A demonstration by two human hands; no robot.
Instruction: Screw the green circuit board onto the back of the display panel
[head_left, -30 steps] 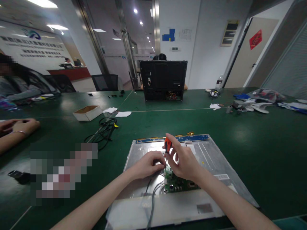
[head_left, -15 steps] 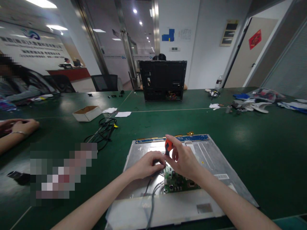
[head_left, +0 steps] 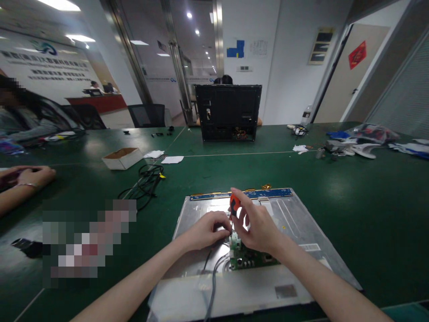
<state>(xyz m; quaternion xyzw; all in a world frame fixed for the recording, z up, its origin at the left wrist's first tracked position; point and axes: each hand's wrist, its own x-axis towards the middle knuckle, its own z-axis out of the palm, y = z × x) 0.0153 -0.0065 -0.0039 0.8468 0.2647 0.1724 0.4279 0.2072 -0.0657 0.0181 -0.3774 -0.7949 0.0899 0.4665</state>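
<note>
My right hand (head_left: 258,228) grips an orange-handled screwdriver (head_left: 234,205) upright over the green circuit board (head_left: 248,257) on the monitor's metal back panel (head_left: 295,219). My left hand (head_left: 206,230) pinches beside the tip, steadying. Judging by this, a screw is being worked; next needs steady downward pressure. Green worktop (head_left: 351,188) surrounds.

Panel back (head_left: 295,223): dull brushed metal. Screwdriver handle (head_left: 234,204) glossy orange plastic. Table (head_left: 351,188) smooth green, slight sheen; cardboard box (head_left: 122,158) matt.

Green table (head_left: 335,188) in an office with white walls (head_left: 288,67), ceiling lights (head_left: 189,14).
</note>
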